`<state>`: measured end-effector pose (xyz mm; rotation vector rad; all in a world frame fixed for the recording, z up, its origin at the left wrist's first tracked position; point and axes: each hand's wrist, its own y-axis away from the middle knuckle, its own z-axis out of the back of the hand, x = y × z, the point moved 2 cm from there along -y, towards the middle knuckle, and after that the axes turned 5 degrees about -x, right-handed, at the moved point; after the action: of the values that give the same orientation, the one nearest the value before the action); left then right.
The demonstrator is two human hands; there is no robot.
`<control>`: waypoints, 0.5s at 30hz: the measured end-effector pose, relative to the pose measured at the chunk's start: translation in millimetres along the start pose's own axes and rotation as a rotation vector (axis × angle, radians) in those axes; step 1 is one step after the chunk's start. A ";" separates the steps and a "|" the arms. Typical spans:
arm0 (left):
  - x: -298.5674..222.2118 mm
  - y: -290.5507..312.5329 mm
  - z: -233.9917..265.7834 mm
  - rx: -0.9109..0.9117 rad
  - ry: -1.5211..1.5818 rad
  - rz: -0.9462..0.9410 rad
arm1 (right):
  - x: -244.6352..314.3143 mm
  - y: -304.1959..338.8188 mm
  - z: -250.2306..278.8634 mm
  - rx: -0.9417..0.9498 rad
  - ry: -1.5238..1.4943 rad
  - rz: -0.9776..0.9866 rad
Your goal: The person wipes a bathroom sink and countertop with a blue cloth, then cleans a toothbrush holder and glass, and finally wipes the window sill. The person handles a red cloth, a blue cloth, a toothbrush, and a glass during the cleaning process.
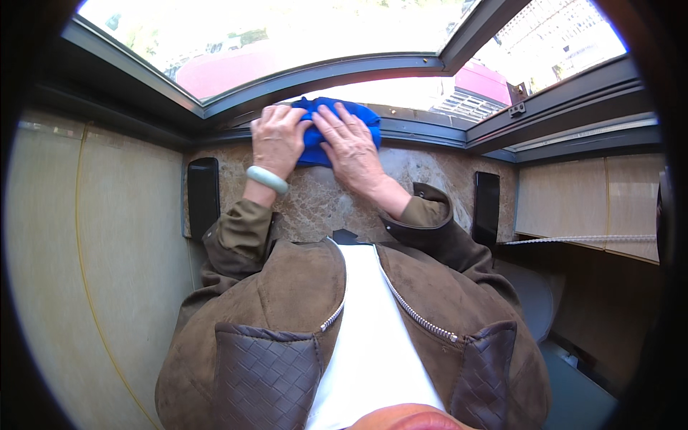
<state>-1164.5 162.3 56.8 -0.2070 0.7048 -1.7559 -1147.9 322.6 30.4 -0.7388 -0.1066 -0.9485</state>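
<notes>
A blue cloth [314,152] lies bunched over the lower track of the window frame and the inner edge of the stone sill [308,201]. My left hand [278,143], with a pale green bangle at the wrist, has its fingers bent and closed on the cloth's left side. On the cloth's right part rests my right hand [352,147], its fingers stretched out and slightly apart, pressing from above. Both hands are close together, and the cloth shows between them and beyond the right fingers. The left fingertips are partly hidden.
An open dark grey window sash [322,68] rises just beyond my hands. Dark oblong objects stand at the sill's left end [203,190] and right end [486,208]. Tiled walls [129,215] close in on both sides. A white beaded cord [573,239] hangs at the right.
</notes>
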 end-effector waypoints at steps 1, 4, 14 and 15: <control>14.5 1.8 6.0 -0.005 -0.028 0.046 | 7.2 -5.3 -12.0 0.037 -0.001 0.049; 37.6 9.7 14.1 -0.050 -0.060 0.119 | 21.1 -20.0 -33.5 0.074 -0.031 0.121; -18.5 4.9 -0.5 -0.070 0.098 -0.020 | -9.2 5.4 10.7 -0.133 -0.143 -0.062; -23.5 0.7 -0.5 -0.083 0.228 0.004 | -17.1 2.7 18.3 -0.167 -0.237 -0.112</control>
<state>-1156.9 184.1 61.0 -0.0616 0.9424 -1.7650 -1151.9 346.8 36.1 -1.0071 -0.2821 -0.9817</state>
